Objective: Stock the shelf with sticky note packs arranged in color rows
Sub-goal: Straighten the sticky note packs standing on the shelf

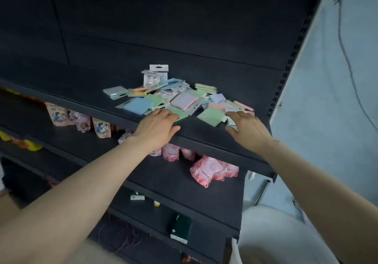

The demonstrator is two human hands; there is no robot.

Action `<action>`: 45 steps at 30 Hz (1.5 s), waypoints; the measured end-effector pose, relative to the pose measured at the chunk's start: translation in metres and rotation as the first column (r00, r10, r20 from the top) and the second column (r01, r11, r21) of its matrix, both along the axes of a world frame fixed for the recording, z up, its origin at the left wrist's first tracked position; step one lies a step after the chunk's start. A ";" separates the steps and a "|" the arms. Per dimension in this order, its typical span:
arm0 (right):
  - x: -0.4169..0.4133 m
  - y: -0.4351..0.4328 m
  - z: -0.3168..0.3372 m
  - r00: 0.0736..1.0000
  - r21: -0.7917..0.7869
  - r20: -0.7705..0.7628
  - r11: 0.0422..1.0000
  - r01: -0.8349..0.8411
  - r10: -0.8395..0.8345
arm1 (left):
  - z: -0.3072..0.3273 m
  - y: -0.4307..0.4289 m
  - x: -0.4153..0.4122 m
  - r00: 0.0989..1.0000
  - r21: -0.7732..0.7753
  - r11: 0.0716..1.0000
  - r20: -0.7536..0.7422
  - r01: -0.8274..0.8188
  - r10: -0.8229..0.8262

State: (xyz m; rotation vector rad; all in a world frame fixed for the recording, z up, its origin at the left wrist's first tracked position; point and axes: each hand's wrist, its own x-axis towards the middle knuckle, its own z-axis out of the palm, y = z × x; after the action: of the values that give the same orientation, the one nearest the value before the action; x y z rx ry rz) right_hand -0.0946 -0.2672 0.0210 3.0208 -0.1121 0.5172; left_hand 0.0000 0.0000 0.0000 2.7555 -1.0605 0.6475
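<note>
Sticky note packs, pastel squares in clear hanging sleeves, lie in one jumbled heap at the front right of the dark metal shelf.

Most of that shelf board is bare, so the stocking looks barely begun: no colour row exists, and green, blue, pink, yellow and lilac packs overlap at all angles, all left to sort. The left hand lies flat at the heap's near edge, fingers straight, tips resting on a pale green pack, gripping nothing. The right hand is spread and relaxed at the heap's right side, holding nothing; whether its fingertips touch the packs beneath cannot be told. Packs lower in the heap are hidden, so their colours and number are unclear, and the header print is too small to read.
</note>
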 end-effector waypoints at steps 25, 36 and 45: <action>0.136 -0.044 0.006 0.939 0.195 -0.341 0.974 0.113 -0.041 | 0.014 -0.110 0.140 0.926 0.106 0.975 -0.307 -0.195 0.218; 0.137 -0.039 0.023 0.994 0.562 -0.029 0.821 0.105 -0.108 | 0.015 -0.107 0.128 0.940 -0.093 0.986 -0.324 -0.141 0.104; 0.144 -0.021 0.020 0.989 0.693 0.097 0.721 0.014 -0.113 | 0.028 -0.080 0.118 0.974 -0.319 0.944 -0.227 -0.085 0.011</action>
State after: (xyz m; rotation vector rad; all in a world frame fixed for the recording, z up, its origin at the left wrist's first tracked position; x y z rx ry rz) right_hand 0.0495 -0.2885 0.0407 3.6795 -0.5357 0.8319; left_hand 0.1183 -0.0796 0.0283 2.4972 -0.7618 0.4565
